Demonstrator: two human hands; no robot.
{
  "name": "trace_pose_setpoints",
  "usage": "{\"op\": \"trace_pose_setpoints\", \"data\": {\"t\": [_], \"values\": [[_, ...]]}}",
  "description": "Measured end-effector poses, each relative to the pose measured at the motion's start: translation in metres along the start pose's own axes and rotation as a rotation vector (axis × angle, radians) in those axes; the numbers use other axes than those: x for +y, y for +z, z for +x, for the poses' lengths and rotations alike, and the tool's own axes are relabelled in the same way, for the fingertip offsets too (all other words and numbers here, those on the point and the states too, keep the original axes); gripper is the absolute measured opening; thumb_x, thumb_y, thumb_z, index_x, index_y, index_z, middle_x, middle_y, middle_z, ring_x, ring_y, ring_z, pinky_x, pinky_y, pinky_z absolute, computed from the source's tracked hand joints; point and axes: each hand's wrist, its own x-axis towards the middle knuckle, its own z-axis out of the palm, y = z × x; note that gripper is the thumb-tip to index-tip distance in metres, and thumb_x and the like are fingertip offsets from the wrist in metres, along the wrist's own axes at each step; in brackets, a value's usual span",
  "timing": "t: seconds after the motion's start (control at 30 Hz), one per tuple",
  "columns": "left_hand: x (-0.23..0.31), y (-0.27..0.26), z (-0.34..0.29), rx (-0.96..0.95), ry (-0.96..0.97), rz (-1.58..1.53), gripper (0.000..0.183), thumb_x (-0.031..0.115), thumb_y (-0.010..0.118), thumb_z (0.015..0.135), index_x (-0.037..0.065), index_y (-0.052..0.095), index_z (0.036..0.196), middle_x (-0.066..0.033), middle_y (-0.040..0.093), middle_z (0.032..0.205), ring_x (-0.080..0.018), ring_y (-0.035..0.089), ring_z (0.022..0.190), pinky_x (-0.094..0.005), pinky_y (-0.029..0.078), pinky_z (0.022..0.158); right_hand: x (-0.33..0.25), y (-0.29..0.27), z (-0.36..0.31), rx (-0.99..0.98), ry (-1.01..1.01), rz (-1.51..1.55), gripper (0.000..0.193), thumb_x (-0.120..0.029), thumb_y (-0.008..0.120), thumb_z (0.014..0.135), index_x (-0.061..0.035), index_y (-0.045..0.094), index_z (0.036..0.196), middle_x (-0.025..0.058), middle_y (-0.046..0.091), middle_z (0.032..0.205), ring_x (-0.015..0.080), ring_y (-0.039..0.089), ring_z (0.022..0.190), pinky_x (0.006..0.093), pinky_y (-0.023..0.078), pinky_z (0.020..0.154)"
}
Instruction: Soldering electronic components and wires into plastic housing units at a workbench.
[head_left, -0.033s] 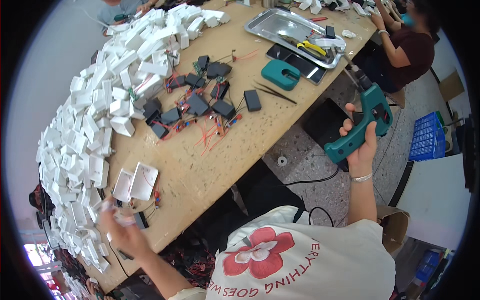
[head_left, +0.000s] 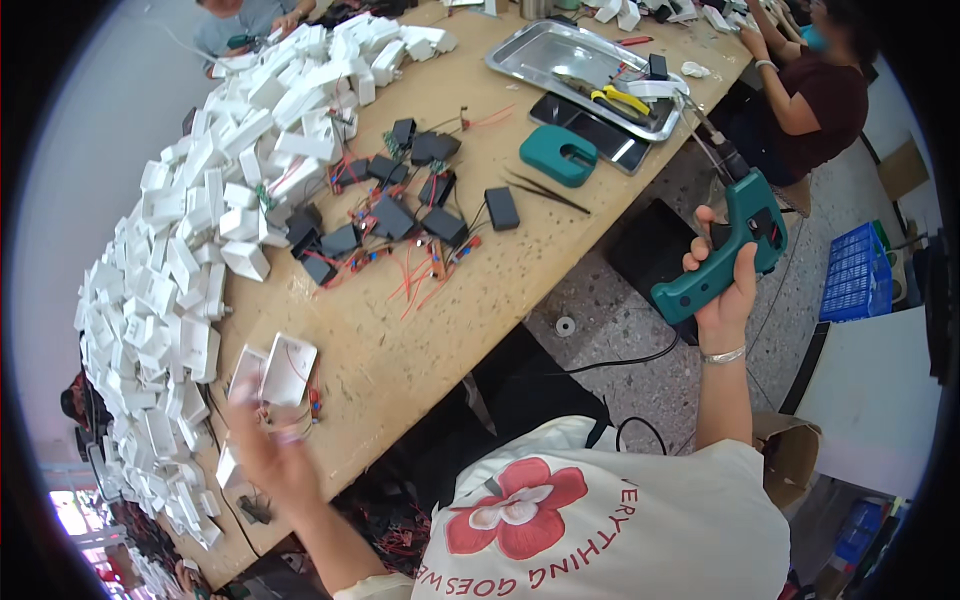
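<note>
My right hand (head_left: 728,295) grips a green pistol-shaped soldering gun (head_left: 712,270) beyond the table's edge, its thin metal tip pointing up toward the tray. My left hand (head_left: 275,455) is over the near left of the table, its fingers smeared by motion. Whether it holds anything does not show. Its fingertips overlap the lower part of an open white casing half (head_left: 246,372). Beside that lies another open white casing half (head_left: 290,368), with a red wire in it and small red and blue parts (head_left: 315,405) at its edge.
White casings (head_left: 190,250) are heaped along the left. Black boxes with red wires (head_left: 395,215) lie mid-table. Farther right are tweezers (head_left: 548,193), a green holder (head_left: 558,156), a phone (head_left: 585,125) and a metal tray (head_left: 520,55) with yellow-handled pliers (head_left: 620,98). Other people sit opposite.
My left hand has moved right and its fingers now overlap the white casing half. The soldering gun in my right hand has barely shifted.
</note>
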Motion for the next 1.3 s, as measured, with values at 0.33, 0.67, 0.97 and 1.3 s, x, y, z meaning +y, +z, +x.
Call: {"op": "trace_pose_setpoints", "data": {"t": [0.33,0.67,0.97,1.3], "values": [[0.169,0.294,0.150,-0.627,0.527,-0.296,0.040,0.017,0.060,0.082,0.000,0.052,0.116,-0.0177,0.051,0.117,-0.0314,0.052,0.104,-0.0356,0.041,0.090,0.006,-0.058,-0.033,0.241,-0.115,0.094,0.056,-0.035,0.051,0.089,-0.0060,0.031,0.133,0.0112,0.047,0.123,0.0142,0.050,0.074,0.0267,0.046,0.059],[0.214,0.459,0.205,-0.981,0.223,0.171,0.084,0.053,0.073,0.059,0.018,0.044,0.130,-0.0220,0.032,0.136,-0.0338,0.031,0.127,-0.0560,0.023,0.098,0.000,-0.084,-0.070,0.428,-0.037,-0.027,0.051,-0.033,0.054,0.088,-0.0039,0.038,0.126,0.0103,0.051,0.119,0.0142,0.053,0.069,0.0291,0.047,0.058],[0.207,0.500,0.210,-0.765,0.321,-0.518,0.033,0.028,0.069,0.068,0.003,0.067,0.090,-0.0217,0.057,0.094,-0.0308,0.052,0.099,-0.0369,0.042,0.081,0.002,-0.080,-0.059,0.419,-0.057,0.002,0.050,-0.032,0.053,0.089,-0.0038,0.037,0.127,0.0107,0.051,0.118,0.0140,0.052,0.069,0.0290,0.046,0.060],[0.183,0.316,0.210,-0.236,0.526,-0.440,0.034,0.020,0.067,0.073,-0.004,0.060,0.095,-0.0184,0.050,0.105,-0.0304,0.052,0.087,-0.0357,0.044,0.075,0.004,-0.063,-0.049,0.318,-0.018,0.071,0.054,-0.035,0.056,0.087,-0.0056,0.037,0.128,0.0095,0.050,0.119,0.0131,0.048,0.068,0.0275,0.044,0.058]]}}
